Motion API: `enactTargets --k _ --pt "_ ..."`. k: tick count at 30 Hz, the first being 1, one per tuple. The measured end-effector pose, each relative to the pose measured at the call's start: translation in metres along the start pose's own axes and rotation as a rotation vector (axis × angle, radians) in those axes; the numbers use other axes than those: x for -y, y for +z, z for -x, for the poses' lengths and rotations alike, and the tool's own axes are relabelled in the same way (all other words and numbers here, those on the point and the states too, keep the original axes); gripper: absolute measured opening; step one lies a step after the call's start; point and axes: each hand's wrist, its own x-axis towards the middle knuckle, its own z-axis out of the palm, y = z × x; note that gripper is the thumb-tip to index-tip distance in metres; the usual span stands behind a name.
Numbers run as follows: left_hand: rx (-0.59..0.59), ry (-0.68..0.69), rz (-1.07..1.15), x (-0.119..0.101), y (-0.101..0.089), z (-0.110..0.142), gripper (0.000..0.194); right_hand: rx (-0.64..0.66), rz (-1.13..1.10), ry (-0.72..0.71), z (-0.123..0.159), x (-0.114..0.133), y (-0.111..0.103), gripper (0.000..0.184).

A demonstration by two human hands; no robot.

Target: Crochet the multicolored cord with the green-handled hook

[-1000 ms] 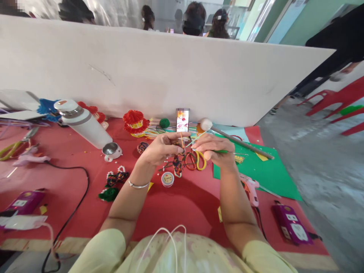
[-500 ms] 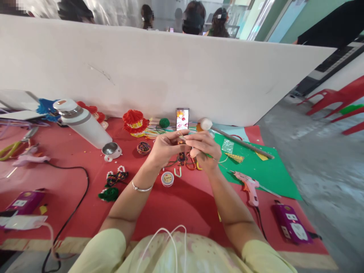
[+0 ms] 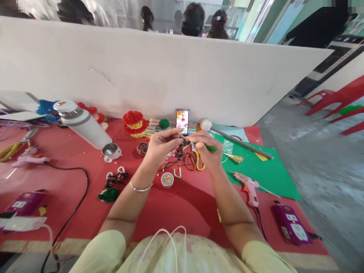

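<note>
My left hand (image 3: pixel 160 148) is closed in a pinch on a small dark multicoloured crochet piece (image 3: pixel 180 152), and a strand of yarn runs over its fingers. Opposite it, my right hand (image 3: pixel 208 151) grips a crochet hook with a green handle (image 3: pixel 211 148). The hook's tip meets the work between both hands, where the fingers partly hide it. Below the piece lie scissors with red and yellow handles (image 3: pixel 200 163), partly covered. A multicoloured yarn ball (image 3: pixel 142 148) rests left of my left hand. Just behind my hands a phone (image 3: pixel 182 119) stands upright with a lit screen.
At left are a white flask (image 3: pixel 87 127), a metal-lined cup (image 3: pixel 112 151) and beaded yarn pieces (image 3: pixel 116 178). A round tub (image 3: pixel 167 179) sits in front of my hands. On the right lie a stick (image 3: pixel 241 142), a pink glue gun (image 3: pixel 247 185) and a purple power box (image 3: pixel 292 223).
My hands have drawn slightly apart, and the hook's green handle and the crochet piece show more clearly. In the background, the person in black at upper right has shifted.
</note>
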Motion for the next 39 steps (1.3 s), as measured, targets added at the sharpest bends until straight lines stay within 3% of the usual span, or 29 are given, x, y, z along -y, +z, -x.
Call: enactTargets --k 6,11,16,24,30,35,39 --pt "-0.102 0.183 -0.236 0.006 0.002 0.001 0.030 0.037 0.116 -0.042 0.004 -0.002 0.001 0.021" --pt "-0.144 0.181 -0.208 0.006 0.007 0.002 0.027 0.077 0.169 -0.091 0.004 0.003 0.001 0.024" --pt "-0.113 0.189 -0.216 0.001 0.008 0.004 0.027 0.101 0.235 -0.092 0.004 0.009 0.004 0.031" --pt "-0.067 0.051 -0.130 -0.003 0.000 0.002 0.036 0.000 0.249 -0.071 0.005 0.006 0.006 0.033" --pt "-0.063 0.044 -0.086 0.000 0.001 0.001 0.033 -0.063 0.213 -0.004 0.009 0.003 0.012 0.025" --pt "-0.101 0.067 -0.016 0.002 0.008 0.002 0.038 -0.091 0.199 -0.031 0.012 0.002 0.015 0.025" --pt "-0.059 -0.054 0.098 -0.001 0.010 0.001 0.036 -0.130 0.126 -0.007 0.013 0.002 0.016 0.021"
